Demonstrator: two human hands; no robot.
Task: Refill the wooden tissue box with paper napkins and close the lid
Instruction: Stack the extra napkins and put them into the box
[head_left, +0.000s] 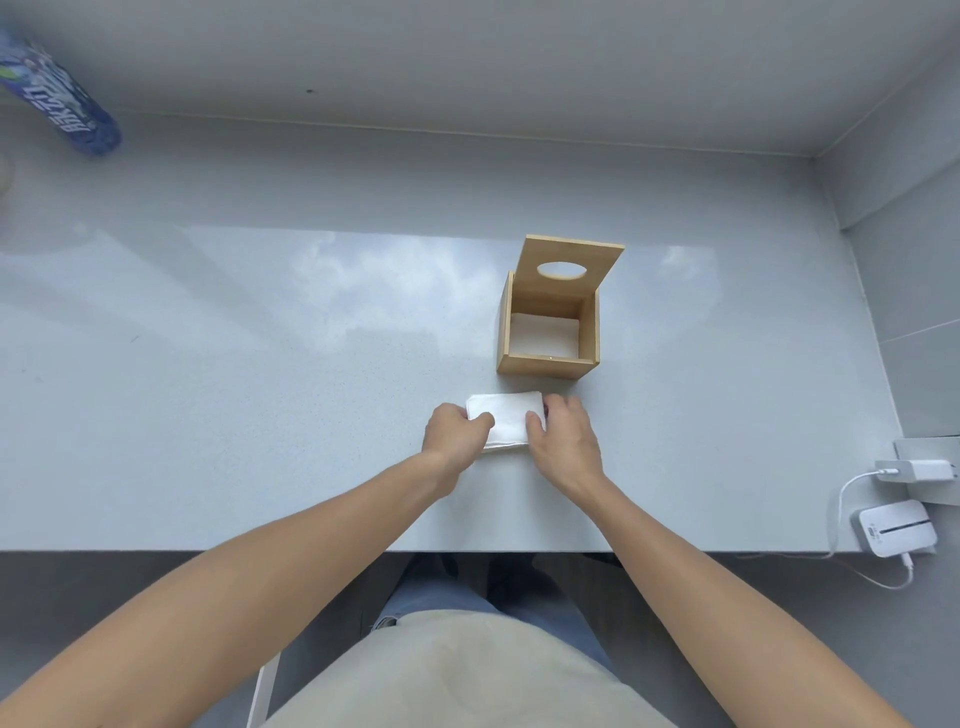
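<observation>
A wooden tissue box (545, 365) stands on the pale grey counter, right of centre. Its hinged lid (576, 260) with an oval hole is tipped up at the back, and some white paper shows at the bottom inside. Just in front of the box lies a stack of white paper napkins (506, 417). My left hand (453, 432) grips the stack's left end, thumb on top. My right hand (563, 436) grips its right end, fingers curled over the far edge. The stack rests on the counter between both hands.
A blue printed plastic package (62, 104) lies at the far left back of the counter (260, 389). White chargers and a cable (896, 527) sit at the right front corner. Walls close off the back and the right side.
</observation>
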